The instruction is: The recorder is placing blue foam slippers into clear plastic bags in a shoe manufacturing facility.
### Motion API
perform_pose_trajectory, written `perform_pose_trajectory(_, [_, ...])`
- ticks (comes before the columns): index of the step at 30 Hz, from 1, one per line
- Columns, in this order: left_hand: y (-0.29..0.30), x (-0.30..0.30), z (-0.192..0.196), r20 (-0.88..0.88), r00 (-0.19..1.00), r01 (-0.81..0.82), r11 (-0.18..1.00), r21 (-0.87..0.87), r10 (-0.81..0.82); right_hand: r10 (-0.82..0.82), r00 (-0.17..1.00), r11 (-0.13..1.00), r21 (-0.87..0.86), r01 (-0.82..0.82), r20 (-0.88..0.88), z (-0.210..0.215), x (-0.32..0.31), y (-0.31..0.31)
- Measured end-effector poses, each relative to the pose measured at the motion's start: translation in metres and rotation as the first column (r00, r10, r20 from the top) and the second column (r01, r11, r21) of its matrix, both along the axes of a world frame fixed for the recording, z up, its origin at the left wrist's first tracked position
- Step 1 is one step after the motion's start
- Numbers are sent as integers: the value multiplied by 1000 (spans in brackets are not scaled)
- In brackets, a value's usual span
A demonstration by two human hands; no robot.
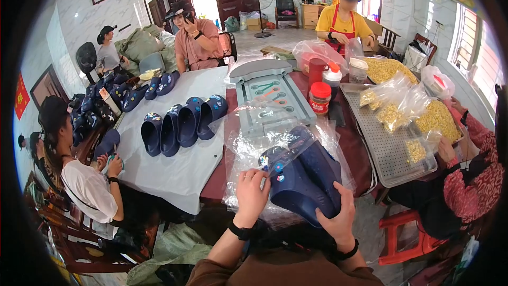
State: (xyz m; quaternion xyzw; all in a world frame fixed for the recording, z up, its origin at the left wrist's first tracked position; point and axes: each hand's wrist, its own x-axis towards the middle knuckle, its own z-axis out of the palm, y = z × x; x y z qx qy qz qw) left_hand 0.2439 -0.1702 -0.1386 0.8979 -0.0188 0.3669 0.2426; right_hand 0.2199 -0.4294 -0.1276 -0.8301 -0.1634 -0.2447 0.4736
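Note:
In front of me is a pair of navy blue clogs (299, 193) with small coloured charms, tilted over the table and partly covered by a clear plastic bag (246, 145). My left hand (251, 193) is closed at the bag's edge beside the charms, fingers bent in a pinch. On the other side my right hand (338, 214) grips the clogs near their lower end, thumb across the near side. Film glare hides part of the clogs. More clear bags lie flat beneath and around them.
To the left, several navy clogs (188, 124) stand on a white-covered table (174, 177). A grey plastic rack (275, 92) lies ahead. Jars, including a red-lidded one (319, 98), stand right of it. A metal tray (381, 151) holds bagged yellow pieces. Other people sit around the tables.

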Motion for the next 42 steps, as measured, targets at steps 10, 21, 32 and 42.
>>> perform_pose_trajectory(10, [4, 7, -17, -130, 989, 2, 886, -463, -70, -30, 1000, 1000, -2, 30, -3, -9, 4, -3])
perform_pose_trajectory(21, [-12, -17, -16, 60, 978, 208, 940, -270, -199, -29, 1000, 997, 70, 30, -12, -17, 5, -1])
perform_pose_trajectory(32, [-9, -19, -41, -75, 967, 181, 865, -469, -243, 108, 987, 937, 343, -62, -117, -36, 8, -2])
perform_pose_trajectory(42, [-17, -32, -18, -96, 913, 249, 728, -639, -396, -74, 997, 981, 177, 75, -9, -22, 12, 16])
